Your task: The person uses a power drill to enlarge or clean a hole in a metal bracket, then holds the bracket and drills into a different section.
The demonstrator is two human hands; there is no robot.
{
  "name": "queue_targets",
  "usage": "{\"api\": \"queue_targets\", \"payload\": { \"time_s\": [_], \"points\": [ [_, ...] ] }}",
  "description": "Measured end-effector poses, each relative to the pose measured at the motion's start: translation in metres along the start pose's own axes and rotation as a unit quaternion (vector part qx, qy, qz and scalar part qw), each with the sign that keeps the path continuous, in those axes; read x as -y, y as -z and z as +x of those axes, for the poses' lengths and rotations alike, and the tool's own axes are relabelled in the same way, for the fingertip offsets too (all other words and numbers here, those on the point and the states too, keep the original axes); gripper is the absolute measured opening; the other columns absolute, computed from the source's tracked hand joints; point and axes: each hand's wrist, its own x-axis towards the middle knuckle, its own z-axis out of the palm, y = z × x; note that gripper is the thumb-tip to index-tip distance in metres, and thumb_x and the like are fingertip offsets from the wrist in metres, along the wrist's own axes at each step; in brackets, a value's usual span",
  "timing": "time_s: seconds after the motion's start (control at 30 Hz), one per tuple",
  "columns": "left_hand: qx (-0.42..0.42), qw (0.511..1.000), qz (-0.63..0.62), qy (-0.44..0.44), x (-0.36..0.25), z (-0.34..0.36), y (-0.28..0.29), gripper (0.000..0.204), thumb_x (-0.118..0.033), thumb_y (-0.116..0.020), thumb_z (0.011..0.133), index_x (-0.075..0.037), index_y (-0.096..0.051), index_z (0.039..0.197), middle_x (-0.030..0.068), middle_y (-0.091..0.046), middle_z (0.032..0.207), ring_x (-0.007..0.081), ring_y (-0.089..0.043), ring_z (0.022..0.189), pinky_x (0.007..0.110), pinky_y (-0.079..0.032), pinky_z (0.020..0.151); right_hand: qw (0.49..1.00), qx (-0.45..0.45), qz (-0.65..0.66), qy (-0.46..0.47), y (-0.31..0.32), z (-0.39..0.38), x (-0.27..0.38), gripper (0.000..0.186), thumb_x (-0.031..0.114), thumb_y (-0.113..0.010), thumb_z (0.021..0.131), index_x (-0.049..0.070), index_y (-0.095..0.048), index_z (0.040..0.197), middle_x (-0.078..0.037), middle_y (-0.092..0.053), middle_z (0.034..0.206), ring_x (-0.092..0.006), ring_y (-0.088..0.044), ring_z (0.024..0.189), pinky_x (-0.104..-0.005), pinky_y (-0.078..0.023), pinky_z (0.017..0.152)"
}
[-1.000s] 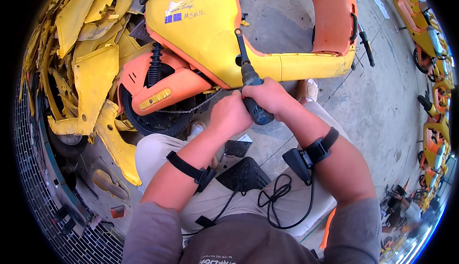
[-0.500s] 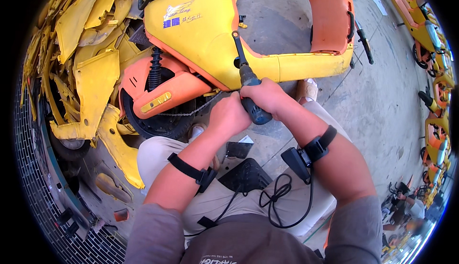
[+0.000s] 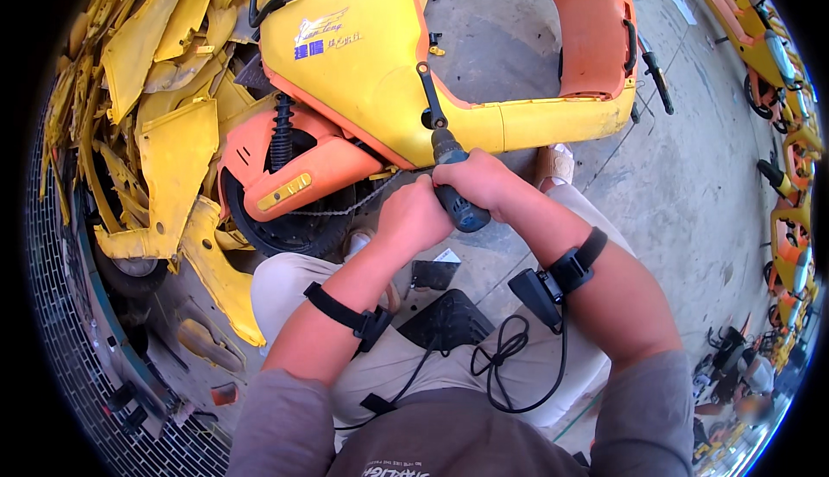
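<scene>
A yellow and orange electric scooter (image 3: pixel 345 80) stands side-on in front of me. From its lower side panel a black crank arm (image 3: pixel 430 95) points upward, with a round hole at its top end. Both my hands are on a dark blue cordless drill (image 3: pixel 467 215), its nose up against the crank's lower end or just short of it; I cannot tell which. My right hand (image 3: pixel 477 176) wraps round the drill body from the right. My left hand (image 3: pixel 416 215) is closed at the drill's left side, its fingertips hidden, seemingly on the handle below.
Yellow body panels (image 3: pixel 181 153) lie piled on the left beside the scooter's rear wheel (image 3: pixel 298 231). A small dark flat piece (image 3: pixel 434 274) rests on the floor between my legs. Cables (image 3: pixel 499 360) hang from my arm straps. More scooters (image 3: pixel 768 54) line the far right.
The drill and both hands have shifted slightly down toward me, and the crank's lower end shows more clearly. Both hands keep their grip.
</scene>
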Motion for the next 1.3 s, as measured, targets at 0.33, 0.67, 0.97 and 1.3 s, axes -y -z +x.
{"api": "queue_targets", "payload": {
  "time_s": [0.33, 0.67, 0.97, 1.3],
  "points": [
    [0.016, 1.0, -0.002, 0.009, -0.011, -0.005, 0.003, 0.041, -0.035, -0.065, 0.08, 0.001, -0.06, 0.098, 0.0234, -0.069, 0.095, 0.0389, -0.067, 0.094, 0.046, -0.053, 0.081, 0.998, 0.024, 0.05, -0.014, 0.005, 0.006, -0.012, 0.048, 0.026, -0.071, 0.072, -0.015, -0.066, 0.095, -0.021, -0.069, 0.088, -0.0245, -0.068, 0.075, -0.0339, -0.052, 0.068],
    [0.029, 0.997, -0.057, 0.035, -0.034, -0.004, 0.001, 0.04, -0.03, -0.066, 0.077, 0.003, -0.061, 0.099, 0.024, -0.069, 0.095, 0.0398, -0.068, 0.093, 0.045, -0.053, 0.082, 0.997, 0.075, -0.006, -0.026, 0.033, 0.006, -0.001, 0.041, 0.023, -0.07, 0.076, -0.012, -0.064, 0.098, -0.014, -0.068, 0.086, -0.0187, -0.066, 0.067, -0.0317, -0.053, 0.059],
    [0.043, 0.994, -0.089, 0.037, -0.047, 0.0, 0.0, 0.048, -0.038, -0.066, 0.079, 0.005, -0.064, 0.1, 0.0258, -0.069, 0.097, 0.0412, -0.067, 0.095, 0.046, -0.053, 0.083, 0.989, 0.113, -0.091, -0.018, 0.054, 0.013, 0.012, 0.04, 0.026, -0.07, 0.076, -0.008, -0.066, 0.095, -0.011, -0.068, 0.082, -0.016, -0.064, 0.061, -0.0301, -0.05, 0.054],
    [0.039, 0.965, -0.256, 0.048, -0.054, 0.011, 0.003, 0.045, -0.04, -0.066, 0.078, -0.001, -0.069, 0.102, 0.0218, -0.071, 0.096, 0.0364, -0.069, 0.095, 0.042, -0.053, 0.082, 0.993, 0.075, 0.076, 0.058, 0.081, -0.019, 0.023, 0.059, 0.048, -0.055, 0.095, -0.003, -0.059, 0.124, -0.009, -0.07, 0.097, -0.0144, -0.066, 0.079, -0.0274, -0.053, 0.071]
  ]
}}
